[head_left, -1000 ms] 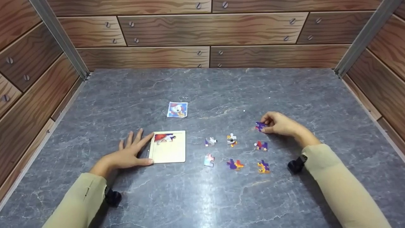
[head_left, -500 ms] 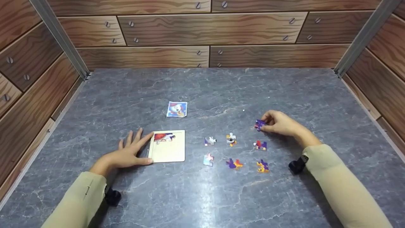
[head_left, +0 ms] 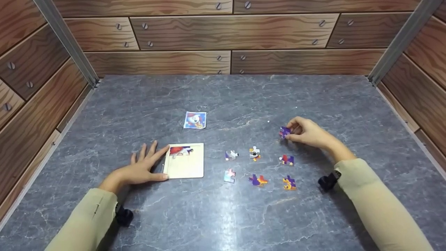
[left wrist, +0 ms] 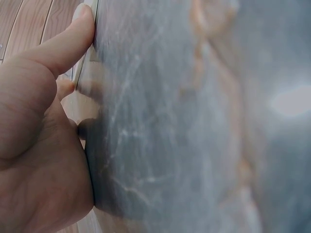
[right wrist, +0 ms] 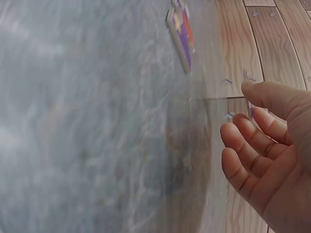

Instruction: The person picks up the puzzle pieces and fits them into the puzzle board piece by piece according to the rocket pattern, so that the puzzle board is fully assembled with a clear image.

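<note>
Puzzle assembly, seemingly at an early stage: a red-and-white section [head_left: 179, 151] is filling only the upper-left part of the tray [head_left: 186, 169], while six loose pieces [head_left: 258, 180] are lying on the tabletop [head_left: 313, 94] to its right, awaiting placement. The left hand [head_left: 136, 171] is resting fingers spread, thumb and forefinger touching the tray's left edge; the right hand [head_left: 308, 133] is pinching a purple piece [head_left: 284, 132], well apart from the tray.

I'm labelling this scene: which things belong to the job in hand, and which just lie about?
Job:
purple puzzle piece pinched by the right hand
six loose puzzle pieces
puzzle tray touched by the left hand
cartoon picture card, probably the reference

Lying about, apparently:
white specks
</note>
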### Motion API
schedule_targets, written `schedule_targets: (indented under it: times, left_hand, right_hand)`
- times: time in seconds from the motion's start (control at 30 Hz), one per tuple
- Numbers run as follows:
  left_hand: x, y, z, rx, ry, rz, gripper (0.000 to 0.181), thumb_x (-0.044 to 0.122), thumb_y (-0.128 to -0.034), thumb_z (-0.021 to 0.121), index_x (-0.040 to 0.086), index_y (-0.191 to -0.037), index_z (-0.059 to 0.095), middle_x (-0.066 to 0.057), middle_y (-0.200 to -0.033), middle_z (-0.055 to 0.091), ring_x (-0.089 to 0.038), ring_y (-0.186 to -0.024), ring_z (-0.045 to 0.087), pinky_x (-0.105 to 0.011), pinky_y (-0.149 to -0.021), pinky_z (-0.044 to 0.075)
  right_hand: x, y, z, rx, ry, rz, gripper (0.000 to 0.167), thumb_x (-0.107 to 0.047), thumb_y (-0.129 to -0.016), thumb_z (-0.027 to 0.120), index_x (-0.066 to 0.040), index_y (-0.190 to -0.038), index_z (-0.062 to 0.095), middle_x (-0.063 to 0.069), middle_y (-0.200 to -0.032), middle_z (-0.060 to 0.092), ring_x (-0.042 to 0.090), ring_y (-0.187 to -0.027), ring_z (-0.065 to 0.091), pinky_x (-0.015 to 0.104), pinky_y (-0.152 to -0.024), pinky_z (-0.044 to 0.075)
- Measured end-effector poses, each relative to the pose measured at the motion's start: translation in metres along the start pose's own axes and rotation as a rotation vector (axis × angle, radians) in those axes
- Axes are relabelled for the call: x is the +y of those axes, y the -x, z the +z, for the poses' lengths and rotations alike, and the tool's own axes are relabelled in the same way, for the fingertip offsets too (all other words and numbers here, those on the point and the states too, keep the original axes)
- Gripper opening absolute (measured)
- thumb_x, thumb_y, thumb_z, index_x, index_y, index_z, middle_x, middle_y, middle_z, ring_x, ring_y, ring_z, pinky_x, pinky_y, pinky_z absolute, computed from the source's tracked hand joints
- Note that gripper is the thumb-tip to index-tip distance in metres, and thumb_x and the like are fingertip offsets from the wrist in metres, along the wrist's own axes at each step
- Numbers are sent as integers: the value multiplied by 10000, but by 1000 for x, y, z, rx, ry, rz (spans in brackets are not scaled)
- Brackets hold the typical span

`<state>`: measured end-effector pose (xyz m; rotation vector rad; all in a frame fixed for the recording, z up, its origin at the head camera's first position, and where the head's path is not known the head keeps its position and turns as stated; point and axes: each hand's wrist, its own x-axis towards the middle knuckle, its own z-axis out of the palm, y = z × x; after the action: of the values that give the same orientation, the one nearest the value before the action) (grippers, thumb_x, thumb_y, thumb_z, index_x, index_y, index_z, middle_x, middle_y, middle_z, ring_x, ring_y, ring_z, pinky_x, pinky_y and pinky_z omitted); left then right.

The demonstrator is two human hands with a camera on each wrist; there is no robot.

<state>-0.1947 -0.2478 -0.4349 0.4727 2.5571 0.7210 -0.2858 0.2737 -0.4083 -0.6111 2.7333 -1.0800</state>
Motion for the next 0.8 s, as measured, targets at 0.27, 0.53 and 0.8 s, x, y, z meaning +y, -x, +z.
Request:
schedule_targets:
  times: [0.27, 0.53, 0.8]
  left_hand:
    - [0, 0, 0, -2, 8, -2, 919, 571, -831, 584, 268, -1511, 44, -159, -1511, -214, -403, -1313, -284, -649, -961, -182]
    - [0, -1, 0, -8, 12, -8, 919, 580, -826, 583, 273, -1511, 51, -150, -1514, -210, -393, -1316, -284, -652, -960, -180]
    - [-1, -2, 1, -9, 18, -12, 917, 577, -826, 586, 278, -1510, 53, -148, -1513, -215, -389, -1313, -291, -650, -957, -186]
  right_hand:
    - [-17, 1, 5, -19, -96, -16, 383, -180, -809, 737, 37, -1069, 556, 124, -901, 616, 188, -774, 584, 225, -655, 498]
    - [-29, 0, 13, -41, -136, -28, 352, -171, -818, 725, 6, -1071, 557, 107, -908, 614, 199, -795, 582, 244, -685, 497]
    - [-44, -5, 23, -41, -163, -84, 334, -142, -812, 729, 12, -1060, 568, 97, -887, 607, 179, -770, 570, 235, -688, 491]
